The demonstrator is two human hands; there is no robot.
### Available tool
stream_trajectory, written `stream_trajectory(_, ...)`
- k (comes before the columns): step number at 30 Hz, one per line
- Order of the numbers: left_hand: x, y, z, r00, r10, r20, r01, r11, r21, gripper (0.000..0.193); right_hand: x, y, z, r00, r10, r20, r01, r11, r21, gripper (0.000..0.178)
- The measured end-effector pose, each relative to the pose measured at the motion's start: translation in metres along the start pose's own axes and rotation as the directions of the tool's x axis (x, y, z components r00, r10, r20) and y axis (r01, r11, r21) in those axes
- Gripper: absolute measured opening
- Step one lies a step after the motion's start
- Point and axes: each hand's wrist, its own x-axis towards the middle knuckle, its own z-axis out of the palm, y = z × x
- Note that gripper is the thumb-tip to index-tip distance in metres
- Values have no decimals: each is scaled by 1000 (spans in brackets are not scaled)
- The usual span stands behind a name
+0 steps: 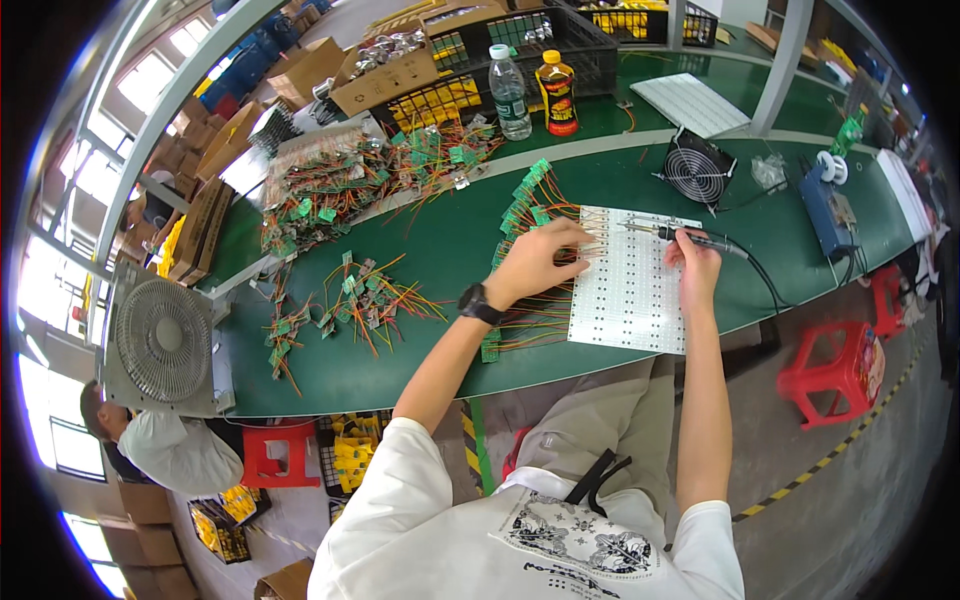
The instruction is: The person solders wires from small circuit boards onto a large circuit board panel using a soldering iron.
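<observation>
Green workbench (432,238), heaped wired boards (325,180), bottles (511,100), black fan (694,172) behind white panel (640,290)

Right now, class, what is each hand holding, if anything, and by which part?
The right hand holds a soldering iron by its dark handle. The left hand is at the wires by the white board; whether it grips any cannot be told.

two hands (545,262) (693,265), one soldering iron (715,243), two fans (693,175) (165,340)

Centre: left hand (543,263) hides some wires (545,312), grip too small to tell. Right of centre: soldering iron (667,233) tip's contact with white board (630,318) unclear. Lower left: co-worker (180,455), hands hidden. Bottom edge: white shirt (400,520), cardboard box (287,582) cut off.
</observation>
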Motion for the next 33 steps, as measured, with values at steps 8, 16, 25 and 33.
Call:
stream_trajectory(8, -83, -7, -137, 947, -156, -281, 277, 842, 464, 31, 10, 1, -9, 996, 86, 7, -86, 988, 128, 18)
stream_trajectory(16, -182, -50, -202, 919, -395, -9, 303, 690, 658, 38, 11, -5, -11, 987, 153, 49, -157, 985, 70, 21)
stream_trajectory(25, -159, -39, -220, 910, -279, -307, 410, 716, 565, 13, 11, 1, -14, 990, 131, 52, -134, 989, 56, 21)
stream_trajectory(33, -145, -56, -220, 788, -217, -576, 444, 848, 288, 11, 8, 2, -11, 993, 100, 60, -104, 992, 69, 20)
